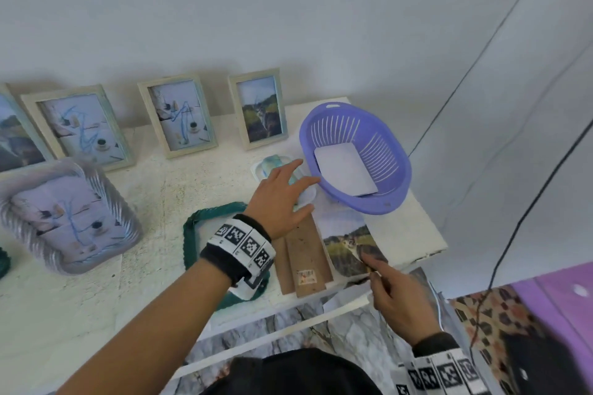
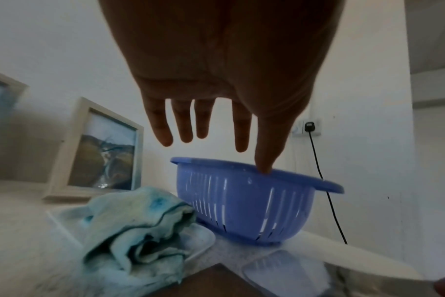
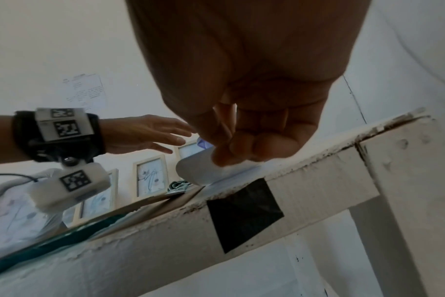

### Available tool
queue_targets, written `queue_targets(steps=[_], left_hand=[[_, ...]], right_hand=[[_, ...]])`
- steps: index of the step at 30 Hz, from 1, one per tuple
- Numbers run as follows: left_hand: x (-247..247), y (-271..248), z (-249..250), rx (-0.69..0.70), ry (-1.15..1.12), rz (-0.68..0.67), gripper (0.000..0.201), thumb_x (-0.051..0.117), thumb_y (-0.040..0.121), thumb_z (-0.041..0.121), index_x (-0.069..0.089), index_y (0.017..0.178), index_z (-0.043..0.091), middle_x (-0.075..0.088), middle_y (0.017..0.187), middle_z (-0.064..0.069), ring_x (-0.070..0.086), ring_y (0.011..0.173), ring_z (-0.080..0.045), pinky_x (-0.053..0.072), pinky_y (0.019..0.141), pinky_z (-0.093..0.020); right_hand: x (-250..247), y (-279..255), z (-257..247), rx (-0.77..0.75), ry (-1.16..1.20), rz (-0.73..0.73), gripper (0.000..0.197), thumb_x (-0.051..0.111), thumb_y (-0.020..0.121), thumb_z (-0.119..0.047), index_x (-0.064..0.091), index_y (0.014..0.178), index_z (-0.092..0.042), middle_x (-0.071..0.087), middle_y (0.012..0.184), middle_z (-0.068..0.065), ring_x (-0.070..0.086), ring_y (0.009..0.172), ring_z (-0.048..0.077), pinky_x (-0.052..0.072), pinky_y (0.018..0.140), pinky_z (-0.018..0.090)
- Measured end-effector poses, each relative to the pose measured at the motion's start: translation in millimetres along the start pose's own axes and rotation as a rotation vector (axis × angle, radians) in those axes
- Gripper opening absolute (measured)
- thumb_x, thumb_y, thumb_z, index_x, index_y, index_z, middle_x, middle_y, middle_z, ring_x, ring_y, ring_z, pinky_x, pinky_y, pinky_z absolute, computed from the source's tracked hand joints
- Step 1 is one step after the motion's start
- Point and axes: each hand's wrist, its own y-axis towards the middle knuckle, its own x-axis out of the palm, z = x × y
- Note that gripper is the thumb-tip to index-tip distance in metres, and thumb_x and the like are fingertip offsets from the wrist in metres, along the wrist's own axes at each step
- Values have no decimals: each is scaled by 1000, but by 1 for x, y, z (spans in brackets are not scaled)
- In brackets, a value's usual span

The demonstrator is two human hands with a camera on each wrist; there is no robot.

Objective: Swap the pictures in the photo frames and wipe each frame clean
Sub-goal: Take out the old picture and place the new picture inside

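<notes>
While the left hand [image 1: 276, 194] hovers spread above the blue cloth [image 2: 137, 227], the right hand [image 1: 398, 295] apparently pinches the landscape picture [image 1: 348, 242] lying beside the brown backing board [image 1: 305, 258].

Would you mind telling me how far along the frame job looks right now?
Midway, it seems. Already done: the green frame lies opened, its brown backing board off and the landscape photo out beside it. In hand: the right hand pinches that photo's corner, while the left hand hovers open above the blue cloth. Left: refitting a picture and wiping. Whether the standing frames are finished cannot be told.
</notes>
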Motion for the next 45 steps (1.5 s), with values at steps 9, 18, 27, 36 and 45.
queue_targets(steps=[9,18,27,36,45], left_hand=[[6,47,9,54,176,-137,35,59,92,41,56,126,29,25,158,-8,29,140,-30,35,108,-50],[-1,61,6,84,84,-55,26,60,94,35,65,116,23,38,151,-12,46,125,-38,42,100,-49],[10,48,0,125,109,-33,22,66,88,37,68,107,25,46,143,-15,56,111,-39,50,88,-53],[21,33,-3,36,-46,-73,56,40,89,59,57,132,28,33,154,-13,40,134,-33,37,106,-47],[27,28,-1,-121,-185,-62,66,32,85,69,49,137,30,22,160,-3,41,134,-25,38,107,-40]], right_hand=[[-8,18,2,-67,-217,-23,29,54,95,-31,63,122,-36,42,52,-14,61,63,21,50,58,37],[-17,40,5,-83,-336,-83,30,48,97,-33,59,125,-37,68,74,-1,64,72,22,46,60,32],[-17,99,3,-43,-495,-116,36,40,99,-29,52,132,-37,69,107,4,63,94,27,52,78,35],[-36,72,0,-76,-426,-193,33,44,98,-39,53,129,-34,59,73,-4,60,78,20,41,62,30],[-124,152,-95,-329,-337,-114,17,54,94,-37,66,97,-26,52,55,-13,51,57,4,49,65,31]])
